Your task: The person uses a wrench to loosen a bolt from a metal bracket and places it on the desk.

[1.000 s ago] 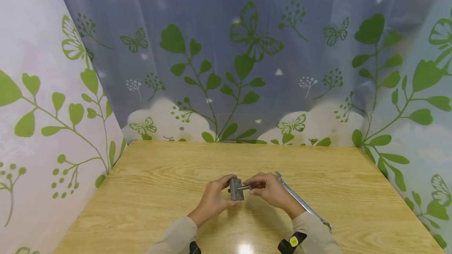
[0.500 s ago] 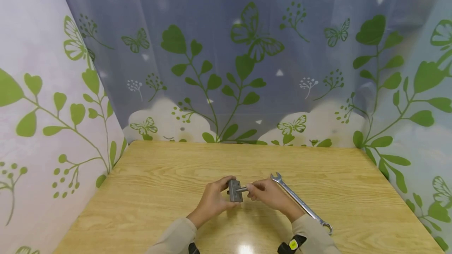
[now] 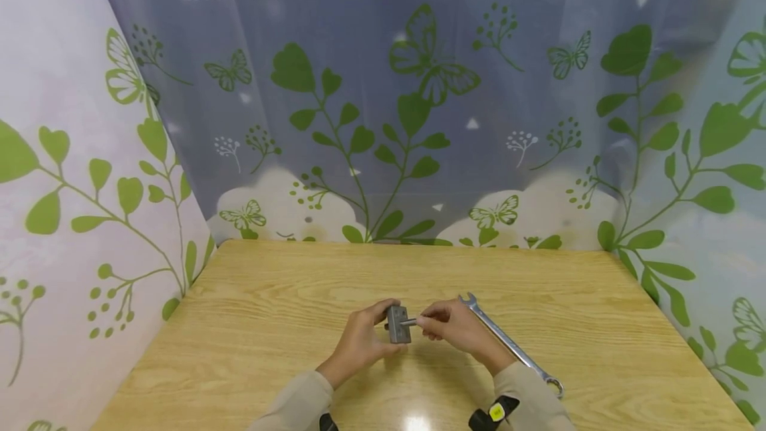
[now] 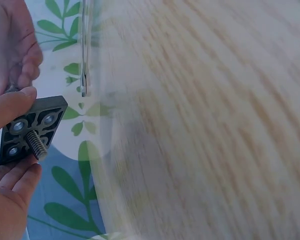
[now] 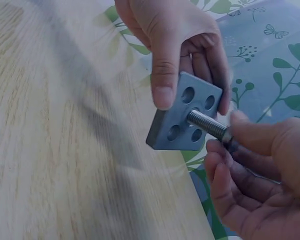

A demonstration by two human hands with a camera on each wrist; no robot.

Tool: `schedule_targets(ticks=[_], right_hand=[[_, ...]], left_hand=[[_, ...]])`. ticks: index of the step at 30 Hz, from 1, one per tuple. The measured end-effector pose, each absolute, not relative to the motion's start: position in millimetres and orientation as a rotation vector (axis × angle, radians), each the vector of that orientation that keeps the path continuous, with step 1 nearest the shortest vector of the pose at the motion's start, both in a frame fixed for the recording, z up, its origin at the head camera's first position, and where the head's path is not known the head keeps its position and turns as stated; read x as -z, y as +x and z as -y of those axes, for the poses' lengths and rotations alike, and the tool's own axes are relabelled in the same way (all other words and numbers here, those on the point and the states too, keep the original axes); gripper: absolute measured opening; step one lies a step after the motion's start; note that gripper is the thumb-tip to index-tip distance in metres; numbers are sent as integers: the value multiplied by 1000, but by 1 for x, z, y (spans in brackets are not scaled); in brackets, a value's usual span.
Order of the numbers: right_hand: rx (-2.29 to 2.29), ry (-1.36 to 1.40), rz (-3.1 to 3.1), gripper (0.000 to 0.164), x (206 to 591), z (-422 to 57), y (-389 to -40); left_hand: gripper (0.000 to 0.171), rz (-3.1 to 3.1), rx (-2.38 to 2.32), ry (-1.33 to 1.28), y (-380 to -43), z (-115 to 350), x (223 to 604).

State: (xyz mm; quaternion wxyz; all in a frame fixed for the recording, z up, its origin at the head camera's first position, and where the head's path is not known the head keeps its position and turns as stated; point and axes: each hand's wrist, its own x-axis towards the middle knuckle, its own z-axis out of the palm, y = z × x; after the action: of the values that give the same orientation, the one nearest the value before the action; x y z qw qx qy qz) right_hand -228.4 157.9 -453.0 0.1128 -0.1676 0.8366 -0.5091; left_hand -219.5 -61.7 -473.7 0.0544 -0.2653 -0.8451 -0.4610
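A grey square plate [image 3: 399,324] with several round holes is held up above the table by my left hand [image 3: 360,336]. The thumb and fingers grip its opposite edges. Through its middle runs a threaded bolt [image 5: 208,124], whose tip sticks out of the ribbed back in the left wrist view. My right hand [image 3: 459,329] pinches the bolt's outer end between thumb and fingers, which partly cover the head. A length of bare thread shows between the plate and those fingertips [image 5: 240,125]. Beside the right hand, a combination wrench [image 3: 509,343] lies slantwise on the table.
The wood-grain table [image 3: 287,285] runs back to a patterned curtain [image 3: 359,151], with similar cloth at the left and right sides. The wrench's ring end lies next to the right forearm.
My right hand's fingers have turned and drawn in around the bolt's end. The wrench's open end, earlier partly covered by that hand, now shows. The left hand and plate have hardly moved.
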Motion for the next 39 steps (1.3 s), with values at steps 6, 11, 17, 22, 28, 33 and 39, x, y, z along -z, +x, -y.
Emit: schedule_targets(ticks=[6, 11, 17, 22, 28, 33, 39], right_hand=[[1489, -663, -2536, 23, 450, -160, -229], [1520, -691, -2507, 22, 448, -160, -228], [1513, -712, -2500, 25, 448, -161, -228], [1479, -609, -2489, 35, 450, -161, -227], [1489, -340, -2401, 55, 449, -159, -224], [1511, -300, -2381, 58, 448, -157, -224], [1527, -494, -2454, 29, 448, -160, -226]], left_hand=[[69, 2558, 1430, -811, -219, 61, 473], [69, 2570, 1456, -790, -219, 60, 472], [70, 2576, 1444, -784, -219, 60, 473], [69, 2561, 1430, -799, -218, 61, 474], [69, 2552, 1400, -805, -218, 61, 474], [69, 2555, 1399, -804, -218, 60, 473], [69, 2565, 1410, -808, -219, 61, 472]])
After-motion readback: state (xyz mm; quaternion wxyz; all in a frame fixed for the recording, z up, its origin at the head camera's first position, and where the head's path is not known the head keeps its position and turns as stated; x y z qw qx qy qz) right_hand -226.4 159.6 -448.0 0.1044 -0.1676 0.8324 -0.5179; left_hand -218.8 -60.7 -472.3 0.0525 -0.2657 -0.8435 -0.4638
